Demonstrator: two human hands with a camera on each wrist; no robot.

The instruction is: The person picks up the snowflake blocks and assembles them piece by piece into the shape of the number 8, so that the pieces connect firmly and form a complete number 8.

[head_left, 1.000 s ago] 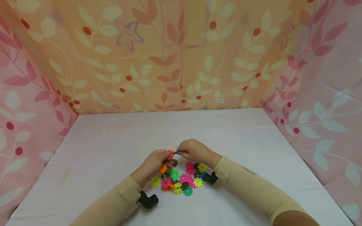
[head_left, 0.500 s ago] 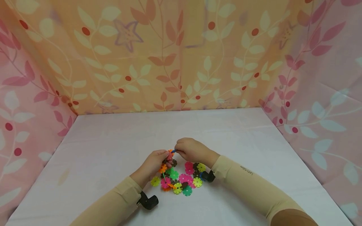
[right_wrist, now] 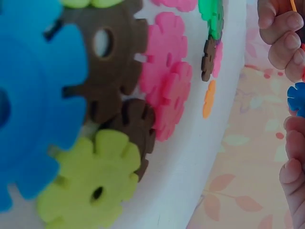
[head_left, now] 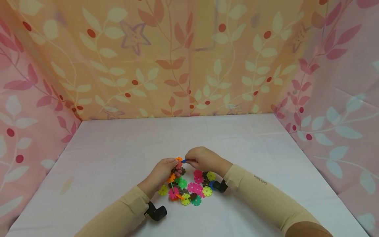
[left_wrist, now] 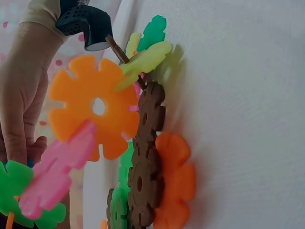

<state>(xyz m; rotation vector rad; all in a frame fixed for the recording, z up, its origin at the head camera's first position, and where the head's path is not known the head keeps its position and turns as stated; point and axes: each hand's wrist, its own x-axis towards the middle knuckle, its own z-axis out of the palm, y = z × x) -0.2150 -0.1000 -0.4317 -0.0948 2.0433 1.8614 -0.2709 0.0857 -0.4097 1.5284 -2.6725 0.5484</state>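
In the head view my left hand [head_left: 163, 170] grips a pinkish-red snowflake disc [head_left: 179, 165], with an orange snowflake disc [head_left: 178, 159] beside it. Opposite, my right hand [head_left: 204, 158] pinches a blue snowflake disc [head_left: 184, 161] at the edge of these pieces. In the right wrist view that blue disc [right_wrist: 296, 98] lies between the left-hand fingers [right_wrist: 286, 42] and the right-hand fingers [right_wrist: 295, 138]. Whether its slot is joined to the left hand's pieces cannot be made out. Fingers partly cover the held pieces.
A loose heap of notched plastic discs lies on the white tabletop [head_left: 118, 144] below the hands, including a yellow disc [head_left: 185, 199], a green disc [head_left: 196, 200] and a pink disc [head_left: 198, 176]. Black wrist cameras [head_left: 157, 212] sit close to it. Patterned cloth walls [head_left: 189, 59] surround the table.
My right hand, with the blue disc, shifted slightly left toward the left hand, then back right a little. My left hand stays nearly in place, and the heap looks unchanged.
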